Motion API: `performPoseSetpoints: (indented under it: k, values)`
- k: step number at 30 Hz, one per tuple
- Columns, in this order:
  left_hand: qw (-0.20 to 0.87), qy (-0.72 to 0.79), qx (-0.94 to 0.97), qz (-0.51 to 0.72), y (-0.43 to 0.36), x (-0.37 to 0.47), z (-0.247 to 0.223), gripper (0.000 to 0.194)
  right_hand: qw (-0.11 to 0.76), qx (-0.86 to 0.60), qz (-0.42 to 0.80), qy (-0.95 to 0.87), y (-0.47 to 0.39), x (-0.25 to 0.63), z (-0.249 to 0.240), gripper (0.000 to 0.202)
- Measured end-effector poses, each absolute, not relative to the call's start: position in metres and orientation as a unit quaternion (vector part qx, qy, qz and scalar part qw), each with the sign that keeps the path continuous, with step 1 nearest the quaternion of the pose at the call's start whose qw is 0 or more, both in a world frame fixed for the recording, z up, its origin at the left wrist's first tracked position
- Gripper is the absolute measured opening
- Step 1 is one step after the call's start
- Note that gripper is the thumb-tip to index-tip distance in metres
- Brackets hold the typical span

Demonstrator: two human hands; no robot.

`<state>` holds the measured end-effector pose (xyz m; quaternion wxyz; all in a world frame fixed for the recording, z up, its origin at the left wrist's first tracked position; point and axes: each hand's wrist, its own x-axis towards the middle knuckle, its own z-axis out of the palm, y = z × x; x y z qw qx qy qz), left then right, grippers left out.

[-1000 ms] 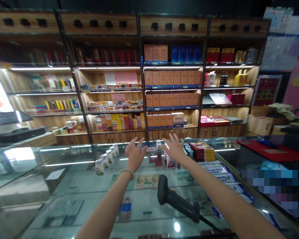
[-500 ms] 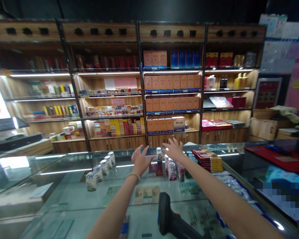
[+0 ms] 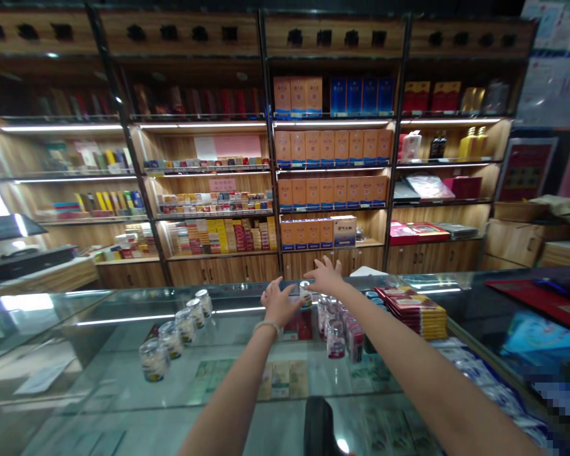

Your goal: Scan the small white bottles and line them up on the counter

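A small white-labelled can (image 3: 306,297) stands upright near the far edge of the glass counter (image 3: 137,411), between my two hands. On its left, my left hand (image 3: 280,305) is raised with fingers apart and holds nothing. My right hand (image 3: 327,277) reaches over from the right, its fingers spread; its thumb side is close to the can, and I cannot tell if it touches. A slanting row of similar cans (image 3: 171,340) stands to the left. Red-labelled cans (image 3: 335,340) are grouped below my right hand, partly hidden by the forearm.
A black barcode scanner (image 3: 319,427) stands at the near edge. Stacked red and yellow packets (image 3: 411,310) and blue-white packets (image 3: 479,377) lie on the right. Behind the counter, wooden shelves (image 3: 228,269) carry boxes and bottles. A red mat (image 3: 536,304) lies farther right.
Both hands have come closer together around the single can. The view has shifted, so the shelves and scanner sit differently in the frame. The cans appear to keep their arrangement.
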<state>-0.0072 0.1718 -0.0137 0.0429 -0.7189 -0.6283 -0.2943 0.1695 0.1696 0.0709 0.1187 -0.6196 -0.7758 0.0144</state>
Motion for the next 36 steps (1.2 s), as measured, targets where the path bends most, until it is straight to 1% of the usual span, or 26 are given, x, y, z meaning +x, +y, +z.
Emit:
performPoseSetpoints:
  k: [2,7,10,20,29,36]
  values:
    - [0.04,-0.631,-0.718,-0.29,0.175,-0.003,-0.016,0.049,0.117,-0.616,0.008,-0.779,0.174,0.168,0.068,0.043]
    - [0.046,-0.625,-0.719,-0.299,0.178,0.006,-0.023,0.03,0.119,-0.607,-0.008,-0.785,0.179,0.166,0.063,0.027]
    - [0.047,-0.627,-0.716,-0.302,0.178,0.01,-0.025,0.024,0.124,-0.606,-0.015,-0.785,0.18,0.165,0.061,0.024]
    - [0.057,-0.616,-0.732,-0.286,0.158,0.002,-0.015,0.018,0.12,-0.593,-0.039,-0.795,0.165,0.157,0.065,0.021]
    - [0.052,-0.607,-0.744,-0.274,0.106,-0.018,-0.012,0.013,0.114,-0.555,-0.079,-0.82,0.113,0.139,0.07,0.017]
    - [0.052,-0.612,-0.74,-0.274,0.073,-0.021,-0.016,0.015,0.133,-0.548,-0.096,-0.821,0.077,0.142,0.063,0.018]
